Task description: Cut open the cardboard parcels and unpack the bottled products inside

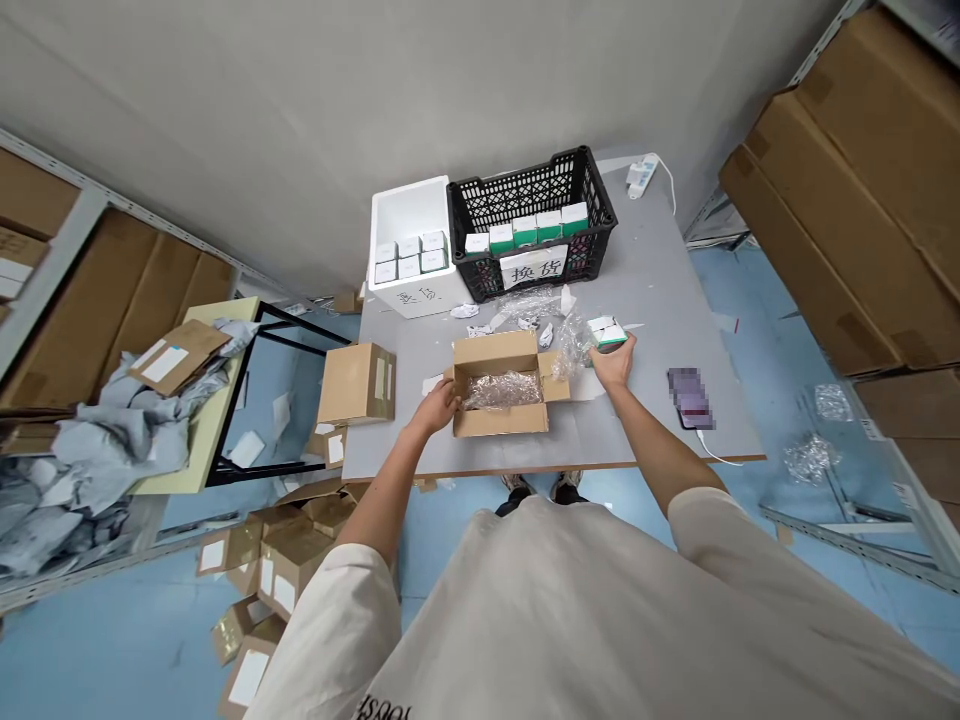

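Observation:
An open cardboard box (pixel 501 420) lies on the table in front of me, with crumpled clear bubble wrap (pixel 501 391) inside. My left hand (pixel 438 404) grips the box at its left end, fingers over the edge. To the right, my right hand (pixel 613 364) is closed around a small white-and-green box (pixel 607 333), which rests on or just above the tabletop; its underside is hidden. More clear wrap (pixel 571 345) lies between that small box and the cardboard box's right flap. Crumpled paper scraps (pixel 546 335) are scattered behind the cardboard box.
At the back of the grey table (pixel 645 270) stand a white foam bin (pixel 411 295) and a black crate (pixel 532 185), both holding several small boxes. A closed carton (pixel 352 384) is at the left edge. A phone (pixel 691 398) on a cable and a power strip (pixel 642 176) are right.

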Demonstrator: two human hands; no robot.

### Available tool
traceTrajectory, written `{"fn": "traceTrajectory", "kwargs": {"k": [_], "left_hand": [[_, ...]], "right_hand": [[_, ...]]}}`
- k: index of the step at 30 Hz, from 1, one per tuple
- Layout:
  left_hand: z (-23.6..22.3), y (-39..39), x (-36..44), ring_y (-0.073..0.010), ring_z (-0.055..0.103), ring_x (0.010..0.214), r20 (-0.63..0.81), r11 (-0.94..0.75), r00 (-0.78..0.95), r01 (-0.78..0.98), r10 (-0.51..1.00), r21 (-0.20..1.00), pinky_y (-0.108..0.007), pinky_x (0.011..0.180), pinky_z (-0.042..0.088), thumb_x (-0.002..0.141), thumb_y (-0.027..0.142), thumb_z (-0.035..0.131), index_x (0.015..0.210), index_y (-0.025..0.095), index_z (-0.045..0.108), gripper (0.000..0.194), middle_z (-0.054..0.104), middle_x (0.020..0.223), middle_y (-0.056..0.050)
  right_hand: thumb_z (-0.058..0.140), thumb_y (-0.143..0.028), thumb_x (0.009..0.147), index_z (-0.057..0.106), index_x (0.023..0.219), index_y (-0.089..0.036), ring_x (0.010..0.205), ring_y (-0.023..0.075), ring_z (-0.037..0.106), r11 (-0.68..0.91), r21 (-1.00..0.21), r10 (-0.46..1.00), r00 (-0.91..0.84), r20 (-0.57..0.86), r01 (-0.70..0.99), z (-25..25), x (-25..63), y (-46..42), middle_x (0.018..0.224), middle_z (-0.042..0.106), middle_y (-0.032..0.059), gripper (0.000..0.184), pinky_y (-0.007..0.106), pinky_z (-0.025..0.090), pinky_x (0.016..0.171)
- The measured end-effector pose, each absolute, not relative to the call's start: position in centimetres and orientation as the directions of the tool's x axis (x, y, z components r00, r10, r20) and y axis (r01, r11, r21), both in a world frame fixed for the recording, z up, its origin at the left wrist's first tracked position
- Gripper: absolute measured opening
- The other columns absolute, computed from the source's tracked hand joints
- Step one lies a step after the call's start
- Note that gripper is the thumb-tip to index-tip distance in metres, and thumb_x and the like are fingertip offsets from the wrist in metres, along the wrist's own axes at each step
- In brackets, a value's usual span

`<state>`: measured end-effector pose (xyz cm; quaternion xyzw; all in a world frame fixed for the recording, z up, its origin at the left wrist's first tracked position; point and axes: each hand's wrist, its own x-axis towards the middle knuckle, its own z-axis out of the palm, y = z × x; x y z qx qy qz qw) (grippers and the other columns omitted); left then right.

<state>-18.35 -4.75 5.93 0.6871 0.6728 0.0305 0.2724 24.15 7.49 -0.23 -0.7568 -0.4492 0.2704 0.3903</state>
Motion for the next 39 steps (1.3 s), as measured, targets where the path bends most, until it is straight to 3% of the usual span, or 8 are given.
{"fn": "traceTrajectory", "kwargs": {"k": [7,10,15,22,27,30,32,39], "left_hand": [[5.7,-4.2,-18.1,-0.0273,0.055,0.133,-0.307,0.06,0.074,0.912,0.949,0.405,-0.044,0.112,0.048,0.097,0.031,0.045,0.135,0.022,0.057,0.04,0.054,0.147,-0.012],[5.7,-3.9,-18.0,-0.0261,0.058,0.129,-0.295,0.075,0.055,0.909,0.954,0.411,-0.043,0.11,0.048,0.099,0.032,0.04,0.126,0.023,0.061,0.035,0.06,0.139,-0.011],[6.9,-4.0,-17.5,-0.0269,0.058,0.128,-0.279,0.101,0.031,0.889,0.96,0.446,-0.043,0.109,0.048,0.102,0.034,0.035,0.127,0.022,0.06,0.037,0.061,0.138,-0.01],[10.8,-5.0,-15.9,-0.0264,0.065,0.108,-0.129,-0.014,0.097,0.848,0.987,0.53,-0.041,0.096,0.053,0.102,0.043,0.043,0.12,0.025,0.065,0.034,0.067,0.12,-0.009],[10.6,-5.9,-14.7,-0.0309,0.064,0.115,-0.229,-0.263,0.418,0.826,0.879,0.499,-0.043,0.103,0.048,0.093,0.058,0.059,0.126,0.025,0.067,0.047,0.069,0.124,-0.01],[8.6,-6.3,-14.8,-0.0363,0.058,0.128,-0.264,-0.297,0.418,0.868,0.869,0.398,-0.052,0.117,0.035,0.085,0.06,0.069,0.133,0.024,0.065,0.06,0.067,0.131,-0.013],[7.2,-6.5,-15.2,-0.0359,0.056,0.131,-0.313,-0.282,0.397,0.892,0.863,0.354,-0.056,0.12,0.027,0.083,0.056,0.072,0.131,0.025,0.066,0.057,0.067,0.131,-0.014],[4.9,-7.3,-15.9,-0.0348,0.059,0.124,-0.274,-0.298,0.366,0.918,0.889,0.26,-0.059,0.117,0.026,0.094,0.033,0.06,0.103,0.024,0.075,0.019,0.071,0.113,-0.014]], "right_hand": [[0.07,-0.038,0.074,0.017,0.159,-0.017,0.147,0.0319,0.037,-0.156,-0.808,0.942,0.331,0.05,0.568,-0.6,25.4,6.2,0.154,0.035,0.0218,0.103,0.047,0.035,0.119],[0.065,-0.035,0.075,0.011,0.162,-0.018,0.147,0.0309,0.038,-0.132,-0.785,0.954,0.293,0.066,0.606,-0.3,25.9,5.3,0.153,0.034,0.0206,0.104,0.049,0.036,0.119],[0.053,-0.031,0.084,0.041,0.147,-0.017,0.141,0.0332,0.042,-0.101,-0.731,0.928,0.329,0.175,0.674,2.1,24.9,2.5,0.143,0.044,0.0204,0.066,0.053,0.035,0.118],[0.05,-0.034,0.093,0.063,0.126,-0.023,0.131,0.0302,0.052,0.195,-0.767,0.981,-0.13,0.146,0.611,6.2,19.5,1.1,0.137,0.056,0.0144,0.037,0.048,0.039,0.116],[0.067,-0.045,0.088,0.064,0.134,-0.024,0.146,0.0375,0.041,0.319,-0.654,0.882,-0.468,-0.06,0.686,6.7,16.6,0.8,0.157,0.044,0.0161,0.051,0.053,0.035,0.118],[0.084,-0.048,0.073,0.059,0.145,-0.025,0.149,0.0462,0.035,0.354,-0.538,0.8,-0.545,-0.249,0.765,6.2,15.6,0.0,0.168,0.027,0.0178,0.08,0.058,0.033,0.117],[0.088,-0.042,0.069,0.06,0.145,-0.026,0.146,0.0467,0.039,0.369,-0.494,0.776,-0.553,-0.303,0.788,5.8,15.0,-0.5,0.171,0.02,0.0166,0.082,0.056,0.035,0.116],[0.076,-0.022,0.081,0.078,0.09,-0.018,0.127,0.0341,0.061,0.352,-0.52,0.83,-0.516,-0.211,0.779,4.5,14.1,-1.7,0.172,0.019,0.0098,0.011,0.046,0.046,0.11]]}}
